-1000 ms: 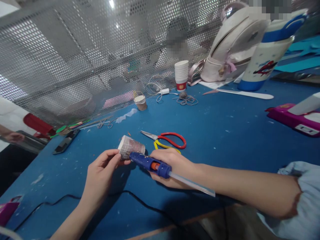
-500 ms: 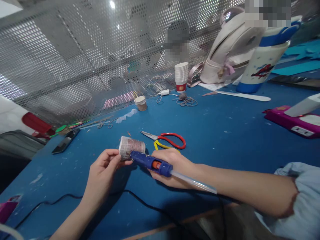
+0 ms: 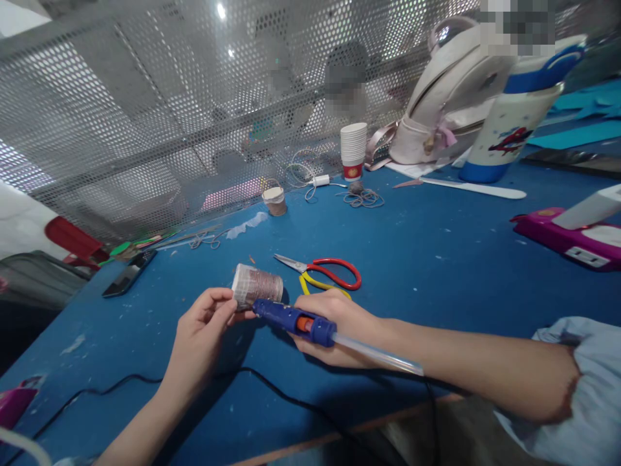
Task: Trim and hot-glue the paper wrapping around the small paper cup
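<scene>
My left hand (image 3: 206,330) is closed on the end of a small paper cup (image 3: 259,285), which lies on its side and is wrapped in brownish string and whitish material. In my right hand (image 3: 334,323) is a blue glue gun (image 3: 286,317), with a clear glue stick (image 3: 381,353) poking out of its back. The gun's nozzle is at the lower side of the cup; whether it touches cannot be made out. Just beyond my right hand lie scissors (image 3: 310,266) with one red and one yellow handle, blades to the left.
A stack of paper cups (image 3: 353,152), a ball of string (image 3: 356,188) and a small bucket-like cup (image 3: 275,201) stand along the mesh panel. A bottle (image 3: 509,133) and magenta power strip (image 3: 567,236) are at right. A black cord (image 3: 272,385) crosses the near table.
The glue gun's nozzle has shifted slightly down along the cup's side. Both hands keep their hold, and the view has moved very slightly.
</scene>
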